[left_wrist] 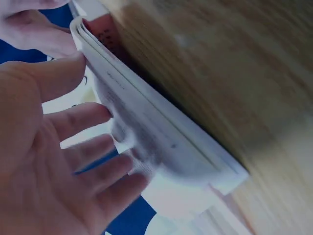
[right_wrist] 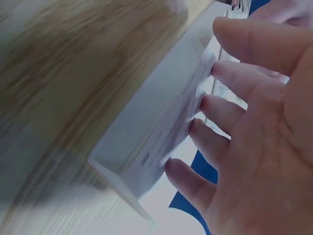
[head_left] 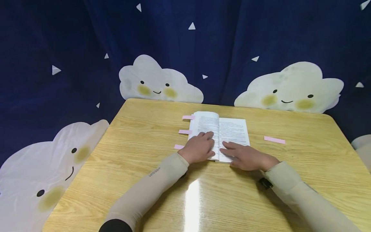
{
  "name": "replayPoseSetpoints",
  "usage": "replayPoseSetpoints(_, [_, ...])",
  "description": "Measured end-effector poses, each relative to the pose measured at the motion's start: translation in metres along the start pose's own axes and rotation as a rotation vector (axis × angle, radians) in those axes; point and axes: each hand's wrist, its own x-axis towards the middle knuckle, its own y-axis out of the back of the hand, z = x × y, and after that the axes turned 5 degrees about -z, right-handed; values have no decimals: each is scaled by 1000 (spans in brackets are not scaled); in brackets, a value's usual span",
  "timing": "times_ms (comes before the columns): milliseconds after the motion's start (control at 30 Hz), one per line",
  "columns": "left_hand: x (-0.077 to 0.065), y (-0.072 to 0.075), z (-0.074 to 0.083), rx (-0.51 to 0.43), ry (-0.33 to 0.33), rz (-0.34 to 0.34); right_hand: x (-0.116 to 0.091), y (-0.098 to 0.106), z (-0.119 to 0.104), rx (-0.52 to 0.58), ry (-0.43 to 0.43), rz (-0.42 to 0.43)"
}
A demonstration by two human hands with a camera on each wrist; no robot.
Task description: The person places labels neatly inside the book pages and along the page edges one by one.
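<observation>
An opened book (head_left: 233, 125) lies on the wooden table, its left side thicker than its right. My left hand (head_left: 200, 147) rests on the left page, fingers spread and fairly straight; in the left wrist view its fingertips touch the page (left_wrist: 142, 127). On the right page lies my right hand (head_left: 246, 157), fingers extended, their tips against the paper (right_wrist: 161, 147) in the right wrist view. Pink paper strips (head_left: 185, 132) stick out from the book's left edge, one above another. Another pink strip (head_left: 274, 140) lies apart on the table, right of the book.
The wooden table (head_left: 139, 129) has rounded far corners. Behind it and at its left hangs a dark blue curtain (head_left: 220, 48) printed with smiling clouds and small white triangles. A bright light reflection shows on the tabletop near the front.
</observation>
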Motion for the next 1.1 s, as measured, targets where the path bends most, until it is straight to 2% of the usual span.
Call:
replayPoseSetpoints(133, [2,-4,0,-60,-4,-65,-3,-1,1,-2,6,12])
replayPoseSetpoints(333, [2,-5,-1,-40,-3,-90,-5,-8,3,-45,-21,100])
replayPoseSetpoints(467, [4,-6,-3,24,-8,-95,-3,-8,3,-6,-58,121])
replayPoseSetpoints(567, [3,-6,-7,68,-12,-88,3,-3,-3,43,-110,102])
replayPoseSetpoints(667, [4,-7,-11,50,23,-100,9,1,-6,57,-144,110])
replayPoseSetpoints(833, [6,-14,-21,18,92,-151,14,2,-1,39,-128,65])
replayPoseSetpoints(967, [5,-15,-31,47,66,-168,15,3,3,46,-129,28])
replayPoseSetpoints(1100, [7,-12,-37,48,42,-125,16,2,3,21,-138,50])
